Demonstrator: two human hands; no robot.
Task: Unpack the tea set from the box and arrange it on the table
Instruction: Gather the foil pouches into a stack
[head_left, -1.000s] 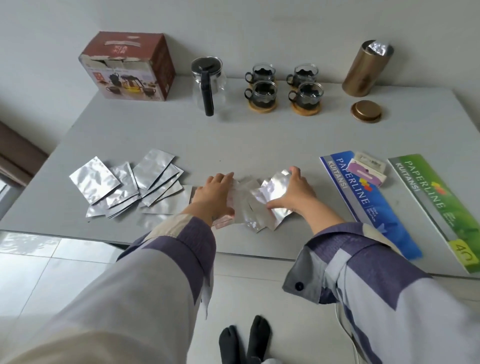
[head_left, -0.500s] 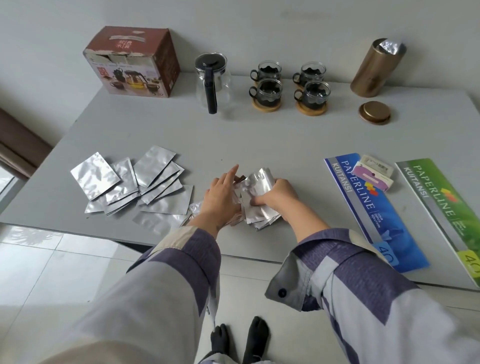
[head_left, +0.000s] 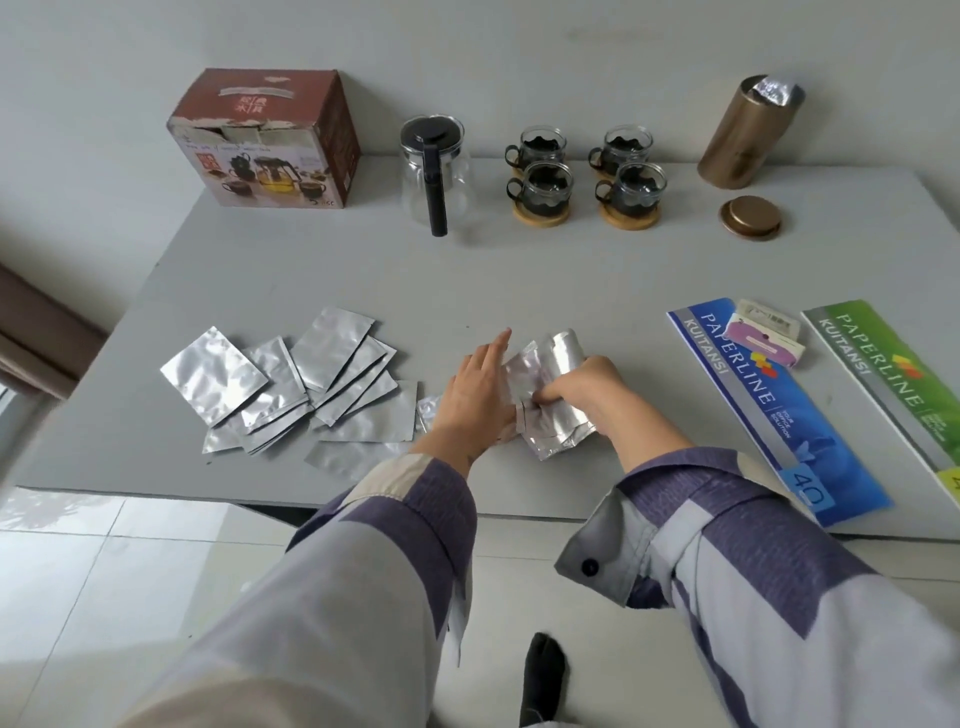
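Head view: R hand (head_left: 587, 387) clenched on foil pouch bundle (head_left: 550, 405) w/ flat L hand (head_left: 475, 395) pressed against it, fingers released; table (head_left: 571, 280).

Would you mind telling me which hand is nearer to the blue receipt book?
The right hand. It grips foil packets just left of the blue receipt book; the left hand lies farther left, beyond those packets.

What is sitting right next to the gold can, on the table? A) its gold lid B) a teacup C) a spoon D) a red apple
A: the round gold lid lies flat on the table just in front of the open gold can, apart from it.
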